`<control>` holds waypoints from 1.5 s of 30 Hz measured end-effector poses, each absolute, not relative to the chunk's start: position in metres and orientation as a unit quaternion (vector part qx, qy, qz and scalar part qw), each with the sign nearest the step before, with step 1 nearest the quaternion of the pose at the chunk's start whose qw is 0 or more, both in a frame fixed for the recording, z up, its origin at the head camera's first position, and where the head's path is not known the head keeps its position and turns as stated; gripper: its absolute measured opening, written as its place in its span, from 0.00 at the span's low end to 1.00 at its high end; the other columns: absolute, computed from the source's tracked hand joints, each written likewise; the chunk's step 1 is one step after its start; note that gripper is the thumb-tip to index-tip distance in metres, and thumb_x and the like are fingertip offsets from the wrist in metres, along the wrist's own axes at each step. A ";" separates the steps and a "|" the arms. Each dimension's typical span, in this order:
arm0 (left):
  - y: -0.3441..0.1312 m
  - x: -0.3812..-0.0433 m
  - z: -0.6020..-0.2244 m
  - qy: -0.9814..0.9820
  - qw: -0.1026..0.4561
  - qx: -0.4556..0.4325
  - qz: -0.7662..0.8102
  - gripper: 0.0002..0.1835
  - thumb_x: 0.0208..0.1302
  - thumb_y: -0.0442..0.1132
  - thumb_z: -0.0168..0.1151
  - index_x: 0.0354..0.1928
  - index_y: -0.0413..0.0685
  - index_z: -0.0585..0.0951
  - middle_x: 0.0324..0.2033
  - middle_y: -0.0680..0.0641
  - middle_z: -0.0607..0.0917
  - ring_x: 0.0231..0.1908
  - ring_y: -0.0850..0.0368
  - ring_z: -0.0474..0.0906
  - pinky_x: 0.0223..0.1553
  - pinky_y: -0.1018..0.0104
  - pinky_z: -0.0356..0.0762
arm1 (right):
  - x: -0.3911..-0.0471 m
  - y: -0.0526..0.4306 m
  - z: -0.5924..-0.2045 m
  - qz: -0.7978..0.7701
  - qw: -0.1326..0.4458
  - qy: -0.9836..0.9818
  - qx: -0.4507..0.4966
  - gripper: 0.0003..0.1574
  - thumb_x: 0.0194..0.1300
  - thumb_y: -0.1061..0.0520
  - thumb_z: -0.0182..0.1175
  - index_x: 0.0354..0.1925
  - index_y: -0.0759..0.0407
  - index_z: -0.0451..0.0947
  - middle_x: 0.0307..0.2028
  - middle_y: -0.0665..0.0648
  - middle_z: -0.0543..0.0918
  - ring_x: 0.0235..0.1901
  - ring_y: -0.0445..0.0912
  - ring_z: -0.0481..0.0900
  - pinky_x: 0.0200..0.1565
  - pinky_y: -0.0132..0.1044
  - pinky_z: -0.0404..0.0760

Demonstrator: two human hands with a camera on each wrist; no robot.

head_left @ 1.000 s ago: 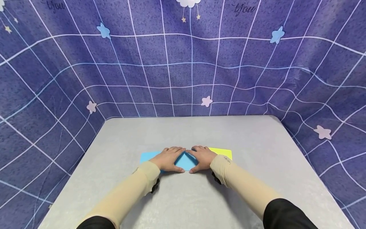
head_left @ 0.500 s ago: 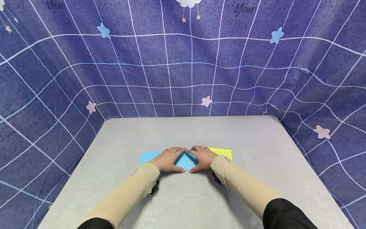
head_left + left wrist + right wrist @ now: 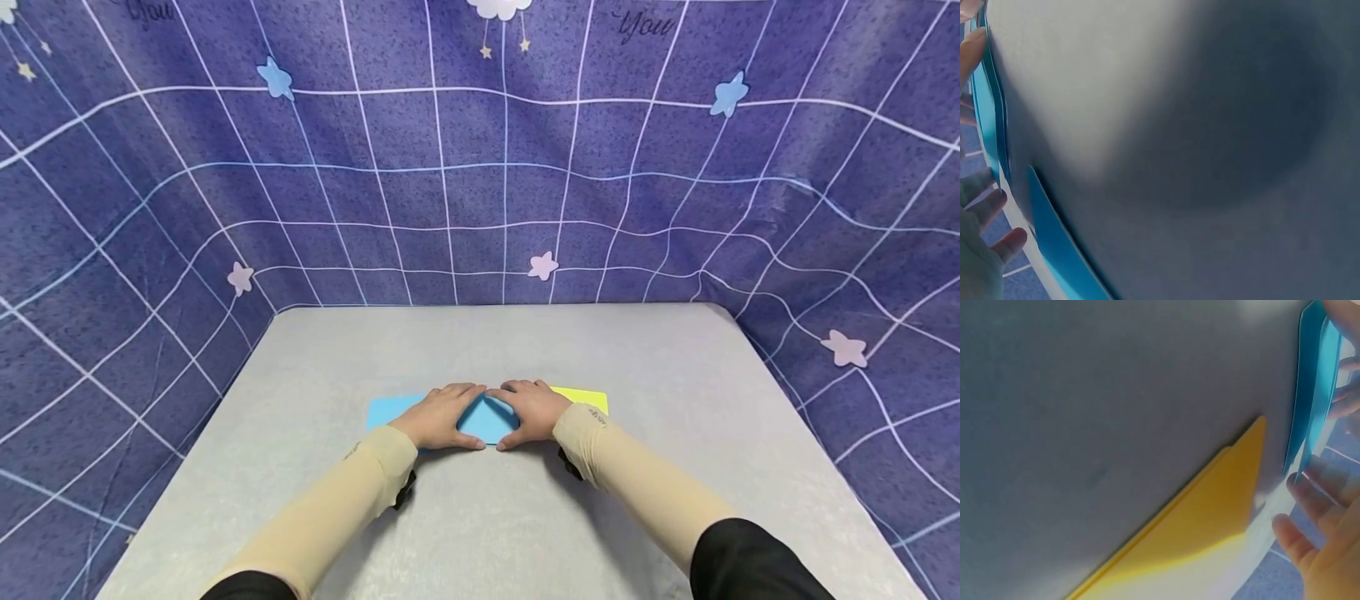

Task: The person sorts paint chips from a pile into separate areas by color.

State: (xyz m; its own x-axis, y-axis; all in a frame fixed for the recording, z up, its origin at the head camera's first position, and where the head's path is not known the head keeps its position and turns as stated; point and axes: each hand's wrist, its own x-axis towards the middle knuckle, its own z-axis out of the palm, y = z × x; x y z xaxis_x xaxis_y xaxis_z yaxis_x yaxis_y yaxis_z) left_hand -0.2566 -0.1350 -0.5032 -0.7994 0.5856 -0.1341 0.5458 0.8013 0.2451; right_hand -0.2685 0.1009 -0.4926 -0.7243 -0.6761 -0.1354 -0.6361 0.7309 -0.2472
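Observation:
In the head view, a light blue card lies between my two hands at the middle of the table. My left hand holds its left side, thumb at the near edge and fingertips at the far edge. My right hand grips the right side the same way, and the hands' fingertips nearly meet. Both wrist views show this blue card as more than one thin layer. Another blue card lies under and beyond my left wrist. Yellow cards lie below my right hand, partly hidden in the head view.
The grey table stretches around the cards on all sides. A purple curtain with a line grid and stars hangs behind the table and along both sides.
Hardly anything differs. Both hands keep their hold on the blue card, its near edge shifting very slightly away from me; the other cards stay put.

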 end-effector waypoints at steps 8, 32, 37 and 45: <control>-0.136 -0.255 -0.500 0.944 0.102 0.296 0.099 0.55 0.61 0.71 0.67 0.81 0.49 0.59 0.75 0.42 0.66 0.75 0.44 0.60 0.72 0.43 0.58 | -0.269 0.101 -0.490 -0.082 0.101 0.924 -0.360 0.60 0.55 0.27 0.73 0.78 0.47 0.65 0.71 0.61 0.71 0.69 0.56 0.70 0.68 0.58 0.67; -0.155 -0.253 -0.495 0.951 0.079 0.279 0.104 0.56 0.60 0.72 0.67 0.80 0.47 0.60 0.75 0.43 0.67 0.74 0.45 0.62 0.72 0.42 0.58 | -0.276 0.085 -0.477 -0.054 0.105 0.918 -0.379 0.60 0.57 0.25 0.71 0.78 0.47 0.65 0.73 0.59 0.70 0.71 0.54 0.68 0.68 0.55 0.66; -0.162 -0.252 -0.491 0.951 0.080 0.278 0.106 0.56 0.60 0.73 0.66 0.80 0.47 0.60 0.75 0.43 0.67 0.74 0.44 0.62 0.71 0.41 0.59 | -0.278 0.076 -0.475 -0.057 0.109 0.916 -0.381 0.58 0.57 0.26 0.71 0.77 0.46 0.66 0.73 0.59 0.69 0.71 0.54 0.68 0.68 0.56 0.66; -0.178 -0.244 -0.492 0.955 0.089 0.263 0.100 0.56 0.60 0.72 0.66 0.80 0.46 0.61 0.75 0.43 0.67 0.74 0.45 0.61 0.72 0.42 0.58 | -0.272 0.060 -0.477 -0.062 0.122 0.913 -0.383 0.57 0.58 0.26 0.71 0.78 0.45 0.65 0.74 0.59 0.67 0.72 0.53 0.65 0.69 0.58 0.64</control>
